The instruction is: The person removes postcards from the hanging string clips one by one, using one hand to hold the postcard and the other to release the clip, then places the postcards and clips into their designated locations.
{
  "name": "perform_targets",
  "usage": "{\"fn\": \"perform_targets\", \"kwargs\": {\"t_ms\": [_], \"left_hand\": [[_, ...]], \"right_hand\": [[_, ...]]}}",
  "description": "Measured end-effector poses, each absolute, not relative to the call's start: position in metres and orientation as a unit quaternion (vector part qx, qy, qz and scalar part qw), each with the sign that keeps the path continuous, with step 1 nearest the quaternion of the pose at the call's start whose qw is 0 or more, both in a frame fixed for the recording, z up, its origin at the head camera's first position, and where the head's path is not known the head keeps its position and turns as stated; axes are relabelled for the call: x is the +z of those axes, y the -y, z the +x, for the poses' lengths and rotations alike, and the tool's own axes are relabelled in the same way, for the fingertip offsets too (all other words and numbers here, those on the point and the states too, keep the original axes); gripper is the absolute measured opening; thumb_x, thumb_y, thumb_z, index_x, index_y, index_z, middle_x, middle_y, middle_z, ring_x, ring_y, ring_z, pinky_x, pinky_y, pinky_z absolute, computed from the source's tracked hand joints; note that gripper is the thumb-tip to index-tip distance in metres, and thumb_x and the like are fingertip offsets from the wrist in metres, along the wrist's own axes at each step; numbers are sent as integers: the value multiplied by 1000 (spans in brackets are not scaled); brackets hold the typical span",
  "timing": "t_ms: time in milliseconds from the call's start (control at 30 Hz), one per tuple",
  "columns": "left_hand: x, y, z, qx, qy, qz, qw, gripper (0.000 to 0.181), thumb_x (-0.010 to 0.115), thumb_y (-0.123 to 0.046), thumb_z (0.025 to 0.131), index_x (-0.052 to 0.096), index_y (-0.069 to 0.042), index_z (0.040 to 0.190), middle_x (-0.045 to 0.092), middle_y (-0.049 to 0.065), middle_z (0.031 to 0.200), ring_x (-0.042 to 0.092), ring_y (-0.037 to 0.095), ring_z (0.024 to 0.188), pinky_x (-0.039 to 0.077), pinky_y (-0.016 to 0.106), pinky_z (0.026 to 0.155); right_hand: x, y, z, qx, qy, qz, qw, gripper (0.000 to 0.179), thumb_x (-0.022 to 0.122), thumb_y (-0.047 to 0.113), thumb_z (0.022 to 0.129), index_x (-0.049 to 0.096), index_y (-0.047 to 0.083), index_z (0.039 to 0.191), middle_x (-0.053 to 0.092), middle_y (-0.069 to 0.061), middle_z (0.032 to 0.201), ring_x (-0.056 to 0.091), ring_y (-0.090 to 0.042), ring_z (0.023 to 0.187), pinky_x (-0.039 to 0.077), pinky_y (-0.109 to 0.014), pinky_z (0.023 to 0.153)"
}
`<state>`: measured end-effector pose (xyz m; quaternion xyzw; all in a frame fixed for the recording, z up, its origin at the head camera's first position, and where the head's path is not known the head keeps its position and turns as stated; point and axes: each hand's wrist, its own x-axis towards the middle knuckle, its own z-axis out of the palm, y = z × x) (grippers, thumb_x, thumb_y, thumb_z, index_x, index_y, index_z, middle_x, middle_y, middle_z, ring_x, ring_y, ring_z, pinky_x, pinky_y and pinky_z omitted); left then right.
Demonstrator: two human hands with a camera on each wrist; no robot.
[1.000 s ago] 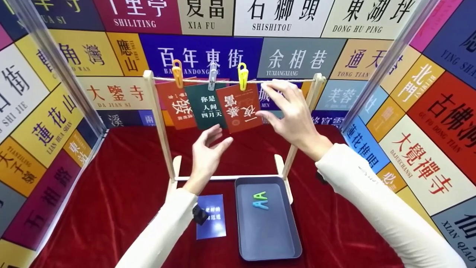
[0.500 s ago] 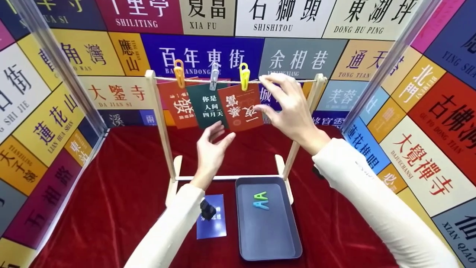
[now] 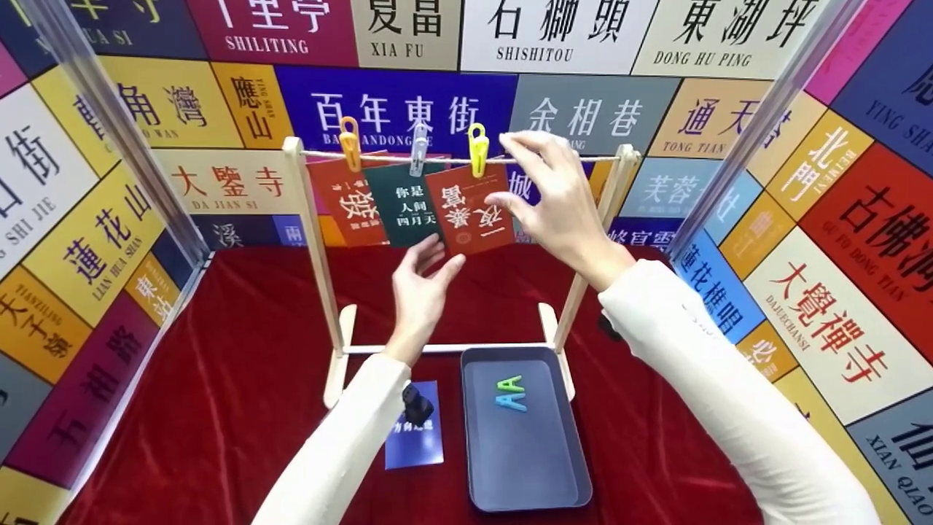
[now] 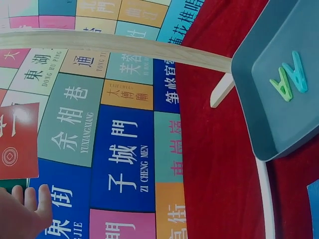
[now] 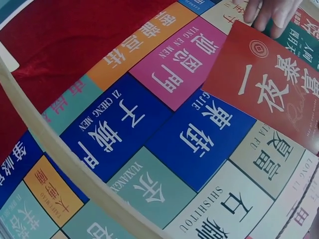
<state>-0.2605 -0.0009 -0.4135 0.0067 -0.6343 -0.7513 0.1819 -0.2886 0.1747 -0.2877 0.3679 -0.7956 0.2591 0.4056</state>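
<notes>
Three cards hang from a string [image 3: 590, 158] on a wooden frame. An orange clip [image 3: 350, 149] holds a red-orange card [image 3: 342, 208], a clear grey clip [image 3: 418, 154] a dark green card [image 3: 404, 219], and a yellow clip [image 3: 478, 153] a red card [image 3: 466, 211]. My left hand [image 3: 421, 292] is just below the green and red cards, fingertips at the green card's lower edge, thumb apart. At the red card's upper right, my right hand [image 3: 557, 197] has thumb and fingers spread; its thumb overlaps the card, and its index fingertip is beside the yellow clip.
A grey tray [image 3: 525, 467] stands on the red cloth [image 3: 219, 408] with a green clip [image 3: 509, 383] and a blue clip [image 3: 511, 401] inside. Left of it lies a blue card [image 3: 415, 452], partly behind my left wrist. Upright wooden posts [image 3: 317, 255] flank the cards.
My left hand has moved up and right toward the cards' lower edges. My right hand has shifted up and left, its thumb now over the red card. The cards have swung slightly.
</notes>
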Motion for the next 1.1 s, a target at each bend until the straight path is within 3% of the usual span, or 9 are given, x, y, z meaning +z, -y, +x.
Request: {"fn": "perform_targets", "kwargs": {"t_ms": [433, 667, 900, 1100], "left_hand": [[-410, -5, -269, -755, 631, 24, 179, 44, 79, -5, 85, 65, 1, 127, 69, 21, 123, 67, 31, 116, 59, 36, 99], [-410, -13, -273, -767, 618, 45, 165, 42, 78, -3, 85, 65, 3, 125, 68, 24, 114, 69, 33, 106, 62, 32, 91], [-408, -19, -275, -794, 583, 51, 163, 34, 74, 4, 86, 65, 9, 119, 66, 18, 98, 68, 13, 78, 65, 32, 78], [-409, -19, -275, -799, 575, 48, 169, 26, 73, 7, 86, 67, 13, 111, 70, 18, 92, 68, 8, 71, 66, 33, 74]], "right_hand": [[-278, -172, -292, 254, 817, 352, 379, 66, 77, 33, 84, 57, 2, 139, 60, -17, 136, 51, -31, 127, 40, -39, 115], [-274, -171, -295, 259, 823, 355, 360, 68, 74, 39, 84, 57, 2, 139, 60, -16, 136, 51, -30, 126, 40, -36, 115], [-268, -169, -298, 275, 833, 350, 328, 69, 75, 37, 84, 56, 1, 140, 59, -17, 137, 51, -29, 127, 41, -35, 115], [-259, -166, -299, 287, 851, 329, 292, 71, 76, 36, 84, 54, 2, 142, 57, -17, 140, 50, -28, 133, 36, -35, 122]]}}
